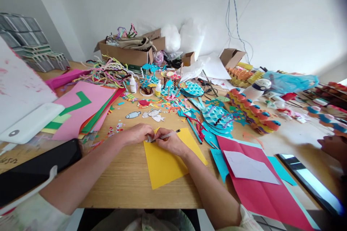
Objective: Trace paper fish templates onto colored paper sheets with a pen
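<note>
A yellow sheet of paper lies on the wooden table in front of me. My right hand grips a pen, its tip low over the sheet's upper left part. Just left of it, my left hand presses a small pale paper cutout down at the sheet's top left corner; the fingers are bent together and partly hide it. Beyond my hands lie a blue paper fish and several white fish cutouts with dark outlines.
Pink and coloured paper sheets and a black phone lie left. On the right are a red folded sheet, blue paper crafts and another phone. Glue bottles, paper scraps and a cardboard box stand behind.
</note>
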The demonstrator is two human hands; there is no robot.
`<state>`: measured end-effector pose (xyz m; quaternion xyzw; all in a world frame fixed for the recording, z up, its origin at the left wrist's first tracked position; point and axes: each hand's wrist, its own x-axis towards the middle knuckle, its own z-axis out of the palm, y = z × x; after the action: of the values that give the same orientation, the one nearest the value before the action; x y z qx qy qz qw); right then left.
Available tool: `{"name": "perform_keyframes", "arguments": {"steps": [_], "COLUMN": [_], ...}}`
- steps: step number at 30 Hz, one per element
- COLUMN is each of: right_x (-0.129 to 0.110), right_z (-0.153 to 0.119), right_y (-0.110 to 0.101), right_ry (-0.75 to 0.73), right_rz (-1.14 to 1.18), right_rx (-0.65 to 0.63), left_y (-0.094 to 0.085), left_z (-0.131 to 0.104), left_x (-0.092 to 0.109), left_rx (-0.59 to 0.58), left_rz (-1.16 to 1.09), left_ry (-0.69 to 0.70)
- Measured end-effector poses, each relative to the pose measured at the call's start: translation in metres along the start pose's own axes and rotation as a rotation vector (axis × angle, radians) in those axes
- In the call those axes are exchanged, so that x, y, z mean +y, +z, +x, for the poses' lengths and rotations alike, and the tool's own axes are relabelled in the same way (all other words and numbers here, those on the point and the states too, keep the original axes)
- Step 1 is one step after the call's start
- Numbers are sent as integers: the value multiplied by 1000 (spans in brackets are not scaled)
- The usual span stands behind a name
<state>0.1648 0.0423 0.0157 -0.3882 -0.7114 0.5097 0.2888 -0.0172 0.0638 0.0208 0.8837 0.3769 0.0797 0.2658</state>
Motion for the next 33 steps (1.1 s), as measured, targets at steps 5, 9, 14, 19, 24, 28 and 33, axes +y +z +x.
{"name": "perform_keyframes", "arguments": {"steps": [5, 9, 14, 19, 24, 28, 33], "right_x": [1, -2, -4, -4, -5, -4, -5], "right_z": [0, -1, -1, -2, -3, -3, -3], "right_y": [1, 2, 3, 5, 8, 11, 15], "right_ry": [-8, -3, -11, -59, -104, -108, -103], "right_rz": [-1, -7, -3, -66, -79, -111, -113], "right_rx": [-6, 2, -8, 4, 13, 11, 20], "left_y": [0, 1, 1, -1, -3, -4, -7], "left_z": [0, 1, 2, 1, 1, 1, -2], "left_x": [-1, -1, 1, 4, 5, 6, 7], "left_rx": [-3, -9, -6, -14, -36, -36, -40], "left_rz": [11, 14, 20, 10, -6, -7, -26], "left_ry": [-4, -5, -16, -24, -19, -21, -8]}}
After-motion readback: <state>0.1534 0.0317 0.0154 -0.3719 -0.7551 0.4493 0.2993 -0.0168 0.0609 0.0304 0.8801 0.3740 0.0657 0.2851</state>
